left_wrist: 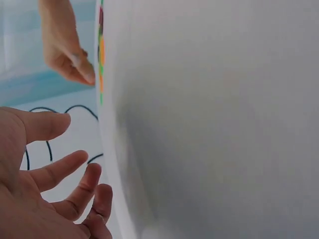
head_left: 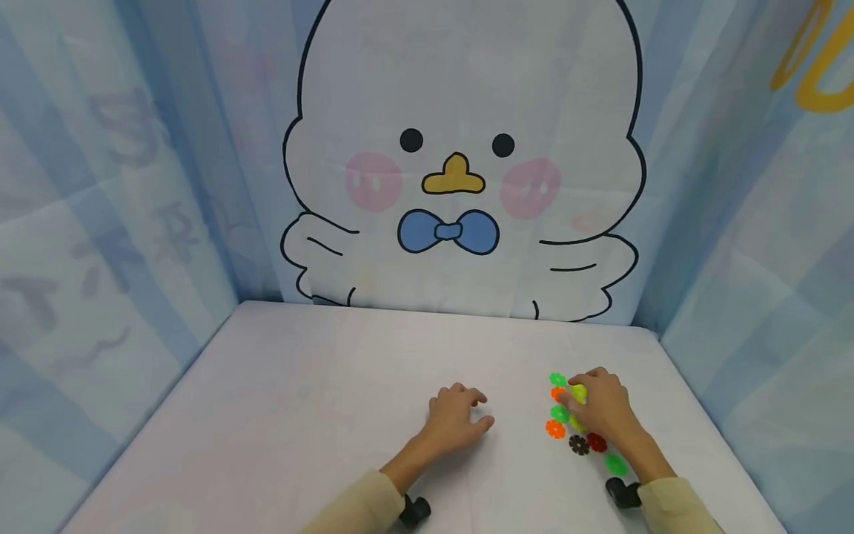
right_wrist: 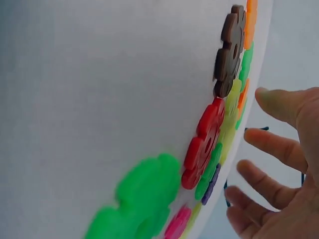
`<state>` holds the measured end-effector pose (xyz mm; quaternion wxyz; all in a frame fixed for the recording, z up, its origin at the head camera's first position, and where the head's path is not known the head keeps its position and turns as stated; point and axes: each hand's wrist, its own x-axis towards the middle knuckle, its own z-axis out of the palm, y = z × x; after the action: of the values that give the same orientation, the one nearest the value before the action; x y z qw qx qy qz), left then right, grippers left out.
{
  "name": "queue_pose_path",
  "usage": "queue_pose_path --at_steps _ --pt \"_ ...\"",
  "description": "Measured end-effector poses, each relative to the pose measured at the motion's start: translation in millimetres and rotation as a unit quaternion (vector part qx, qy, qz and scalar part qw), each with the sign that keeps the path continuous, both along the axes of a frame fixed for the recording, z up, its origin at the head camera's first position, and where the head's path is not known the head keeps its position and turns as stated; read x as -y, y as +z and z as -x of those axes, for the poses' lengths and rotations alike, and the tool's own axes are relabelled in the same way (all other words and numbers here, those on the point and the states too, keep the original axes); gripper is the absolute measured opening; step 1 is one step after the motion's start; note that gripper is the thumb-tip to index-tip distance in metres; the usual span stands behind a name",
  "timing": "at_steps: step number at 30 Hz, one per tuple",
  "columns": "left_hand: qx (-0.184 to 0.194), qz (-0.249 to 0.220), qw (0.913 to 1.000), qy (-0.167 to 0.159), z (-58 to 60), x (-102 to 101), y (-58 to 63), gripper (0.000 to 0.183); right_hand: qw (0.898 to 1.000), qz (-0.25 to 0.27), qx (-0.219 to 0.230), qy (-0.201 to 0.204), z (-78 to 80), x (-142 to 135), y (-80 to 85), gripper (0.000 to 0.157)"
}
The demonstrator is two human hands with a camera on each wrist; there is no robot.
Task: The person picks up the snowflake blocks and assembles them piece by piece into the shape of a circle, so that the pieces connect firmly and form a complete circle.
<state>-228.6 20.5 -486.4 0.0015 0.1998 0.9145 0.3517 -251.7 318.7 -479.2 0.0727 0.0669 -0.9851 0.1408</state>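
Note:
Flower-shaped plastic discs lie in a loose cluster on the right of the white table. Over them is my right hand [head_left: 603,403], its fingers apart and bent a little, with nothing between them in the right wrist view. Thumb and index finger overlap a yellow disc [head_left: 579,391] in the head view. Green [head_left: 559,413], orange [head_left: 555,429], brown [right_wrist: 230,55] and red [right_wrist: 203,143] discs lie around it; purple [right_wrist: 211,184] and pink [right_wrist: 178,223] ones show only in the right wrist view. Left of the cluster, my left hand [head_left: 455,420] hovers above the table, fingers loosely spread, holding nothing.
A green disc [head_left: 616,465] lies nearest me, beside my right wrist. The white tabletop [head_left: 300,400] stretches to the left. Curtains [head_left: 120,222] with a cartoon bird enclose the table's back and sides. Black wrist devices [head_left: 415,512] sit under both forearms.

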Motion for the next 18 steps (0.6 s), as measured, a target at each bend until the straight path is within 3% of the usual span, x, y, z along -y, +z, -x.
queue_pose_path --at_steps 7,18 --pt "0.037 -0.035 0.9984 -0.022 -3.8 -33 4.7 0.031 0.996 0.053 0.055 -0.039 0.0 2 3.5 0.042" --pt "0.040 0.007 0.9988 -0.027 1.5 -77 -2.0 0.028 0.995 0.042 0.080 -0.041 3.1 5 6.4 0.045"
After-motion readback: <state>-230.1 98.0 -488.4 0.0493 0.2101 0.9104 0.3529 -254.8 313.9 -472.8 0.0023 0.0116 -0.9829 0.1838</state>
